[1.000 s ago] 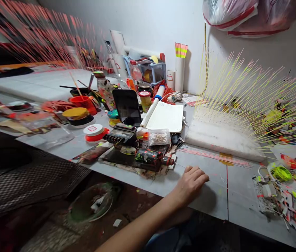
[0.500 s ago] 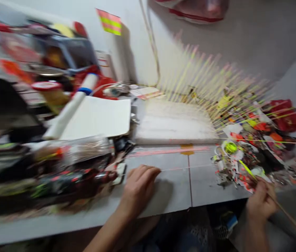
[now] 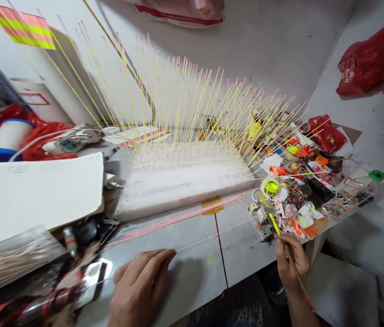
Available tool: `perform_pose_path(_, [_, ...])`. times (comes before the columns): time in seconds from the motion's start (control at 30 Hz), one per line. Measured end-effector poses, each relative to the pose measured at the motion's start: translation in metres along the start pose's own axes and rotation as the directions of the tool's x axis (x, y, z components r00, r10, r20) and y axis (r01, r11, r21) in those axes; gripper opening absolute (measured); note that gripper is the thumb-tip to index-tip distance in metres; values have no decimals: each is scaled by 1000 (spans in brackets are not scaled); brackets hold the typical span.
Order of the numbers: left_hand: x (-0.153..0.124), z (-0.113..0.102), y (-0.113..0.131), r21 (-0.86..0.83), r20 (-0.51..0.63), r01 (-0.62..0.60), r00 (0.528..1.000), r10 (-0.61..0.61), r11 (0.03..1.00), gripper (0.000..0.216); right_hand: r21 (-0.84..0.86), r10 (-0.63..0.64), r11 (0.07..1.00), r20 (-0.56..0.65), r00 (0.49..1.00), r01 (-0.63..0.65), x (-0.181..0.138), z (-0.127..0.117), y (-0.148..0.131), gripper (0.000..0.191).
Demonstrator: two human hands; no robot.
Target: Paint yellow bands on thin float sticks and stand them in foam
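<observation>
"White or pale pink, I can't tell which, but your left hand (image 3: 139, 288) has its fingers together, pressed down on the near end of a thin rod (image 3: 212, 236)."

"Yes. You have it flat on the table (image 3: 246, 259), close to the front edge, and it runs off to your right across the dark seam."

"Your right hand (image 3: 290, 261) hangs just off the front edge, fingers clamped round a brush (image 3: 275, 225)."

"Its yellow-green tip points up at the scraps (image 3: 294, 213) by the right edge. The handle slants down past your wrist."

"Just behind your rod lies a pink bundle (image 3: 178, 218), running under a patch of tape (image 3: 212, 205)."

"Behind that you have the foam block (image 3: 185, 181), with yellow and pink sticks (image 3: 195, 113) standing in it, fanned out towards the wall."

"Right of the block, a pot (image 3: 271, 187) of yellow-green paint sits among those scraps, and a bottle (image 3: 365, 184) with a green cap lies at the far right edge."

"On your left, white paper (image 3: 42, 195) lies beside the block, and a clear bag (image 3: 7, 259) sits nearer the front edge."
</observation>
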State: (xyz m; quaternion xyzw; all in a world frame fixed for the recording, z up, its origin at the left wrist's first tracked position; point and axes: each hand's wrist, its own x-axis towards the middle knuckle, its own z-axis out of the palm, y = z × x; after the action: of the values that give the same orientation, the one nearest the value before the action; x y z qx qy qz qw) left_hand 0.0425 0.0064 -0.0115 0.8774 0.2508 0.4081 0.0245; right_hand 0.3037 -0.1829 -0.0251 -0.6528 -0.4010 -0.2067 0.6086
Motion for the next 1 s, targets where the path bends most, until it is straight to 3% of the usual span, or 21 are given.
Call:
perform_pose_path(0.33, [-1,-4,1,39,10,17,1000,-17,999,14,43,-11,999,18,1000,10,-12,9,-2,12])
perform_pose_path(0.53, [8,-6,3,93,-78,-57,995,64,994,14,98,-73,993,34,997,69,-10,11,-3,13])
perform_pose_path(1.0, [14,-2,5,167,-142,-139,976,163,976,14,35,-100,995,145,984,96,-13,17,4,12])
